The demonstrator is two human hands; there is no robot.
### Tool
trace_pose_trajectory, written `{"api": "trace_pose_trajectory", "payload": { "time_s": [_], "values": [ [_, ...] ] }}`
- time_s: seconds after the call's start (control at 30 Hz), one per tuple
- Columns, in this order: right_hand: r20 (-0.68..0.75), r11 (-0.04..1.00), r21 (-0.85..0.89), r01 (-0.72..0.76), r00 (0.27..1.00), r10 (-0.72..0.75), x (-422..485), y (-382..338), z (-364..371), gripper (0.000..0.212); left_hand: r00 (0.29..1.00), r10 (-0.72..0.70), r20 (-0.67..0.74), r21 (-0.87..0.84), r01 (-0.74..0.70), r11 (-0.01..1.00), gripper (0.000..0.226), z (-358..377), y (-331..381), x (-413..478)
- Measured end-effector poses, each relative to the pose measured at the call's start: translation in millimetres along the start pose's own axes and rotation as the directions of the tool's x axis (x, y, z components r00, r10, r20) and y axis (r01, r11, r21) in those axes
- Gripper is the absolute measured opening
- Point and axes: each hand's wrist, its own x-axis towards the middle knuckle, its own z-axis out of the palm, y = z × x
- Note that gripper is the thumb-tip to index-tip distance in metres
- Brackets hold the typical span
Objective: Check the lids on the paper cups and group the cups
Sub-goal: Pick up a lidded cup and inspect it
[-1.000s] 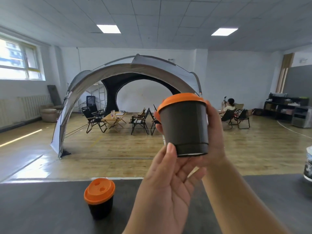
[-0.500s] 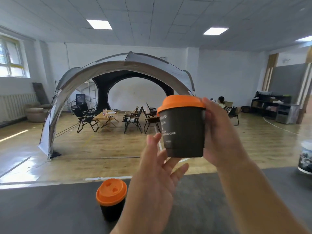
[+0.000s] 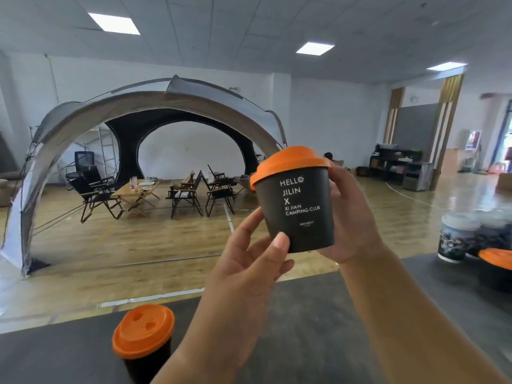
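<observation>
Both hands hold the black paper cup (image 3: 297,214) aloft: the right hand (image 3: 352,217) curls its fingers round the far wall below the orange lid (image 3: 291,162), and the left hand (image 3: 249,261) pinches the lower wall between thumb and forefinger. The cup looks light and crushable, best held near the stiffer rim or base; the lid hides any contents.

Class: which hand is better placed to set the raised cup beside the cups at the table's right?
Right, probably: the right hand wraps the raised cup and is nearer the right-side cups; the left hand only pinches its base.
</observation>
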Motion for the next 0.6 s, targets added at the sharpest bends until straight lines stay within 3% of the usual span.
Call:
{"api": "trace_pose_trajectory", "payload": {
  "time_s": [0.13,0.23,0.37,0.6],
  "values": [
    [-0.276,0.993,-0.08,-0.087,0.959,0.062,-54.6,-4.9,-77.5,0.051,0.995,0.102,0.009,0.388,-0.098,0.916,0.068,23.2,-63.9,18.4],
    [-0.474,0.949,-0.264,-0.175,0.88,0.03,-94.5,-9.4,-144.3,0.058,0.998,0.019,0.06,0.552,-0.049,0.832,0.067,61.1,-136.1,35.5],
    [-0.582,0.887,-0.401,-0.229,0.811,-0.054,-124.9,-21.0,-238.2,0.035,0.977,-0.207,0.057,0.606,0.131,0.785,0.081,129.2,-227.8,64.2],
    [-0.713,0.908,-0.22,-0.357,0.694,0.101,-147.2,-19.3,-397.7,0.029,0.936,-0.346,-0.072,0.679,0.3,0.67,0.08,205.2,-347.9,139.8]
  ]
}}
